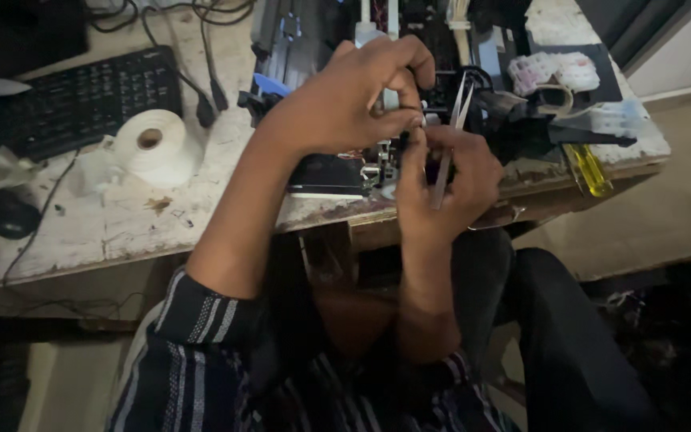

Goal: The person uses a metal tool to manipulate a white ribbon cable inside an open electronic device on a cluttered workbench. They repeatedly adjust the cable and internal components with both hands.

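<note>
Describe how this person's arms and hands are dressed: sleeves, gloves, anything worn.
Both hands are bare, with no gloves: left hand, right hand. The left arm wears a dark sleeve with pale stripes, pushed up past the elbow. No watch or wristband shows on either forearm.

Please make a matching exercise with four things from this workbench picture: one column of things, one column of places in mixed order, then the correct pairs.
Things:
1. white roll of paper tape
2. black computer keyboard
3. yellow-handled screwdriver
4. thin metal tweezers

Places:
A. right edge of the table
B. in the right hand
C. far left, at the back
D. just in front of the keyboard

Pairs: 1-D, 2-C, 3-A, 4-B
</note>
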